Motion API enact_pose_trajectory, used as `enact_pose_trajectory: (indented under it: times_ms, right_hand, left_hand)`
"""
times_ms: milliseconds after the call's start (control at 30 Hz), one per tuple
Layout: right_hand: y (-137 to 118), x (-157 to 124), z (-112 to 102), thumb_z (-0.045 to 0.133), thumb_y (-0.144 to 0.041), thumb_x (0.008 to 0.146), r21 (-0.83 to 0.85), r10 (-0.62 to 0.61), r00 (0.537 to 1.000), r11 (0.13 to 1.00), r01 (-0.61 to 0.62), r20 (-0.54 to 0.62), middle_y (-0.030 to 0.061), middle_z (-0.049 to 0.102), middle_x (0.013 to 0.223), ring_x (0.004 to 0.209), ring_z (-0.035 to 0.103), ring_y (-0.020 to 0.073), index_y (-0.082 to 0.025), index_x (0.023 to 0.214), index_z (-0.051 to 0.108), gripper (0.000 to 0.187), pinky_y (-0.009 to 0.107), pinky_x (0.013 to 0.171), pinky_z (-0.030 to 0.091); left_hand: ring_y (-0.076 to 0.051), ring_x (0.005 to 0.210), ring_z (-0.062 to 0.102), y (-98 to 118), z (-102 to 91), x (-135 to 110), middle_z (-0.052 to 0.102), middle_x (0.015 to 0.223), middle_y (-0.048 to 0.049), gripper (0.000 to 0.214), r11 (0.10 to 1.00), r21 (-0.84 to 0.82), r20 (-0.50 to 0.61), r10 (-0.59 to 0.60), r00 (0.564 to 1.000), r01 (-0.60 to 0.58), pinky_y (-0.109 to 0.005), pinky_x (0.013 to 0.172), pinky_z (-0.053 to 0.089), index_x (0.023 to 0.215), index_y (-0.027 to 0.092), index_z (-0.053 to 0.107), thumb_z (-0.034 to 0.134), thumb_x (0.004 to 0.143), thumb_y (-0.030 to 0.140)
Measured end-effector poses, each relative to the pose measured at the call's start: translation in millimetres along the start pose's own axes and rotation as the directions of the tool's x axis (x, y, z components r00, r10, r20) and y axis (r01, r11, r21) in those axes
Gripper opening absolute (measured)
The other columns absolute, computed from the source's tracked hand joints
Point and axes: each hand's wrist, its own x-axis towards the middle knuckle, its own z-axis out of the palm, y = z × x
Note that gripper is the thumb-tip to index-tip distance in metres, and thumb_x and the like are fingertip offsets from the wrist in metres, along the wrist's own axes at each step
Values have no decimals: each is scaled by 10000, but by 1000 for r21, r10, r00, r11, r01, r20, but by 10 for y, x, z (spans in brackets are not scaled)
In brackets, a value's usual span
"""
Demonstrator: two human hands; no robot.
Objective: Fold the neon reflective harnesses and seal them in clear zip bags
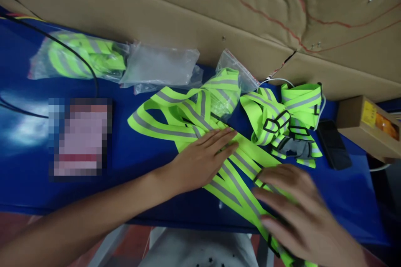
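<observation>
A neon-yellow reflective strap vest [175, 119] with grey stripes lies spread on the blue table [131, 158]. My left hand [200, 156] lies flat on its straps, fingers stretched out together. My right hand [294, 204] rests on the straps nearer the front edge, fingers extended and slightly blurred by motion. Part of the vest sits in a clear plastic bag [230, 79]. A second, folded vest [288, 119] with black buckles lies to the right.
A bagged vest [81, 56] and empty clear bags [159, 66] lie at the back left. A black phone [333, 144] and a cardboard box [366, 127] stand at the right. Cardboard sheets [219, 8] back the table. A black cable [78, 56] crosses the left.
</observation>
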Motion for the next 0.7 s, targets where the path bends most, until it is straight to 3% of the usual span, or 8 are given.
enact_pose_trajectory:
  times_ms: [33, 100, 200, 333, 433, 500, 600, 700]
  right_hand:
    - [-58, 49, 95, 614, -428, 1008, -69, -54, 996, 996, 59, 70, 76, 604, 1477, 1356, 562, 304, -281, 1429, 589, 447, 520, 1146, 451]
    - [-71, 63, 256, 604, -364, 1020, -147, -42, 988, 987, 64, 146, 88, 439, 1640, 1471, 464, 305, -269, 1548, 472, 553, 548, 1186, 418]
    - [110, -221, 317, 584, -398, 1029, -199, 114, 984, 976, -86, 137, 118, 365, 1681, 1516, 407, 335, -265, 1610, 373, 632, 617, 1187, 396]
    - [367, -849, 106, 617, -393, 997, -128, 343, 939, 932, -339, 10, 132, 410, 1643, 1478, 439, 381, -283, 1520, 475, 553, 622, 1128, 422]
    - [413, -1184, -11, 637, -447, 973, -28, 528, 837, 843, -537, -147, 136, 496, 1556, 1402, 516, 373, -271, 1376, 561, 446, 576, 1112, 444]
    - [373, -1320, 2, 622, -547, 960, 5, 643, 747, 758, -652, -169, 146, 577, 1444, 1287, 610, 355, -256, 1373, 541, 512, 524, 1040, 514]
    - [235, -1436, 128, 569, -652, 949, 10, 760, 648, 649, -761, -53, 129, 693, 1201, 1025, 730, 315, -242, 1296, 563, 536, 425, 803, 603]
    - [59, -1437, 295, 580, -666, 940, 29, 802, 593, 593, -805, 64, 84, 737, 974, 747, 750, 262, -247, 1129, 599, 461, 354, 599, 580]
  left_hand:
    - [-317, 1571, 319, -4, -12, 2, 395, 1651, -200, 534, 1000, 14, -8, -7, 1000, 7, -514, 1288, 301, 1509, 97, 469, 524, 977, 117]
    - [-321, 1552, 361, -20, -35, 5, 427, 1636, -183, 516, 998, 63, -27, -23, 999, 24, -533, 1287, 298, 1491, 108, 500, 518, 975, 98]
    - [-341, 1524, 408, -49, -56, 10, 448, 1625, -181, 524, 989, 142, -43, -45, 998, 51, -557, 1264, 330, 1479, 123, 529, 516, 959, 61]
    - [-340, 1497, 455, -47, -54, 25, 480, 1602, -180, 480, 981, 183, -61, -51, 997, 61, -546, 1229, 393, 1464, 137, 558, 494, 991, 85]
    - [-333, 1471, 492, -17, -54, 45, 517, 1578, -162, 426, 975, 210, -81, -52, 995, 68, -548, 1207, 426, 1455, 163, 576, 484, 1038, 162]
    - [-321, 1462, 506, -2, -60, 58, 533, 1569, -144, 409, 970, 229, -78, -62, 995, 79, -544, 1209, 428, 1447, 178, 585, 475, 1053, 186]
    - [-318, 1449, 521, -3, -70, 70, 547, 1556, -144, 393, 967, 242, -88, -55, 995, 75, -542, 1203, 437, 1429, 172, 595, 476, 1056, 202]
    - [-329, 1420, 547, -9, -81, 64, 568, 1531, -158, 388, 969, 235, -104, -45, 994, 68, -556, 1184, 450, 1418, 153, 593, 506, 1044, 208]
